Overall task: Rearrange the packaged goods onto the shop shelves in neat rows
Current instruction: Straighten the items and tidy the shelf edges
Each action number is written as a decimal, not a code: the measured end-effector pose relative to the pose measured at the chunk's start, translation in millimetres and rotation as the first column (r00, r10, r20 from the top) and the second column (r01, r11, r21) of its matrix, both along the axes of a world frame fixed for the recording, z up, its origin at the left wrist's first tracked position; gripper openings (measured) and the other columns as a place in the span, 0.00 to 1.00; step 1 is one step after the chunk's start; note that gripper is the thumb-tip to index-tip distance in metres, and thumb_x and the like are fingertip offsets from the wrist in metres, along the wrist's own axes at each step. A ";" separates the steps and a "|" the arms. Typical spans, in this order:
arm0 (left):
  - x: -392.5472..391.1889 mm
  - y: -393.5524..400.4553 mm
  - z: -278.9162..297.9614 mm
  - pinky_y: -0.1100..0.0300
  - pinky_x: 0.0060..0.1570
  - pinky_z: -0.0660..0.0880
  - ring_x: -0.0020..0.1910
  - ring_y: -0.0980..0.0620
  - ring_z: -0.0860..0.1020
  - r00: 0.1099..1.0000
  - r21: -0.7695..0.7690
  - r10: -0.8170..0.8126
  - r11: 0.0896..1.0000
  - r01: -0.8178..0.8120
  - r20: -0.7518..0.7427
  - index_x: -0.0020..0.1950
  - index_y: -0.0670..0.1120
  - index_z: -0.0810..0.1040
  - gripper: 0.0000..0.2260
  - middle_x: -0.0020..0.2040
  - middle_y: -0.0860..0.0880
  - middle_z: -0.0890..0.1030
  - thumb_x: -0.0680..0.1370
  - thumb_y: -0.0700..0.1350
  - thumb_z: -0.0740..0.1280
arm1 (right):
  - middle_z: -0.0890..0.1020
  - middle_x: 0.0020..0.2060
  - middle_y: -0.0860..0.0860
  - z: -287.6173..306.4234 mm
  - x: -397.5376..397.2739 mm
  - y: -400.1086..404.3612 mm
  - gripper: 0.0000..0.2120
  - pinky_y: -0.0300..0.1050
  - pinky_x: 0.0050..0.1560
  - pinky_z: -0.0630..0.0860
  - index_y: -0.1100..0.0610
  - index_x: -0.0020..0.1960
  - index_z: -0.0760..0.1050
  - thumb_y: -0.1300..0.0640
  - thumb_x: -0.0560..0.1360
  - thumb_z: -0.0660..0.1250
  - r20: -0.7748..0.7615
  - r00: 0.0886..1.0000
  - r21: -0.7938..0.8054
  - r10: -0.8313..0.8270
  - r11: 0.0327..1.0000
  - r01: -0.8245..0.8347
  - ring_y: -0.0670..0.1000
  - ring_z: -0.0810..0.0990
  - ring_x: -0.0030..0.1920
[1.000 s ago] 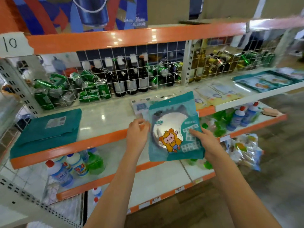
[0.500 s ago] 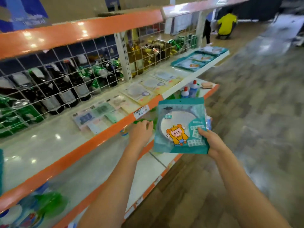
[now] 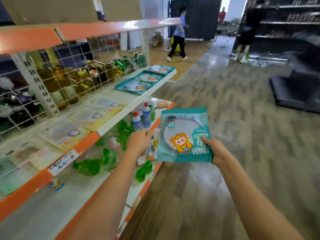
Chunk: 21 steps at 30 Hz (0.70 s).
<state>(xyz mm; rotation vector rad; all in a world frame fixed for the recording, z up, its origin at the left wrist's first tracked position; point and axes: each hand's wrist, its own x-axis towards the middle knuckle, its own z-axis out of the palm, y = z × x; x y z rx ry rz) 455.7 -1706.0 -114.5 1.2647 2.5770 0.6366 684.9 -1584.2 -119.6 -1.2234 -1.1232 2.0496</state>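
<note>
Pinching only its lower right corner, the right hand (image 3: 215, 150) carries the teal packet (image 3: 184, 135) out over the floor, beside the shelf edge (image 3: 138, 99). The left hand (image 3: 139, 142) is kept empty, fingers relaxed, apart from it. A slip is judged possible, since the flat, glossy, limp pouch is gripped at one corner. Matching packets (image 3: 142, 82) lie flat further along.

Scene bright, even indoor light. Strong daylight from doorway (image 3: 232, 7) at far back, overexposed. Glare patches on glossy wooden floor (image 3: 216, 70) and orange shelf edge (image 3: 110, 28). Heavy motion blur on shelves and far right. Wide-angle bending at edges. Teal packet (image 3: 184, 135) sharpest. Shadows soft, weak.
</note>
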 end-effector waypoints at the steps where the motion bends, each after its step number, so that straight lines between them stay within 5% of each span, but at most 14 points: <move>1: 2.0 15.7 0.7 0.50 0.50 0.72 0.54 0.38 0.77 1.000 0.007 -0.010 1.000 0.010 -0.005 0.50 0.39 0.78 0.19 0.54 0.37 0.80 0.83 0.50 0.53 | 0.84 0.34 0.52 1.0 3.0 15.3 0.04 0.43 0.27 0.80 0.57 0.47 0.73 0.58 0.79 0.62 -0.003 1.000 0.004 -0.012 1.000 0.012 0.50 0.83 0.29; 21: -66.1 288.0 1.5 0.51 0.51 0.72 0.54 0.38 0.77 0.990 0.016 -0.141 0.990 0.141 0.029 0.54 0.40 0.77 0.17 0.55 0.37 0.79 0.83 0.50 0.53 | 0.85 0.32 0.53 -2.2 -74.7 264.8 0.04 0.46 0.28 0.81 0.59 0.49 0.74 0.59 0.79 0.63 -0.062 0.995 -0.011 -0.076 0.997 0.076 0.52 0.84 0.30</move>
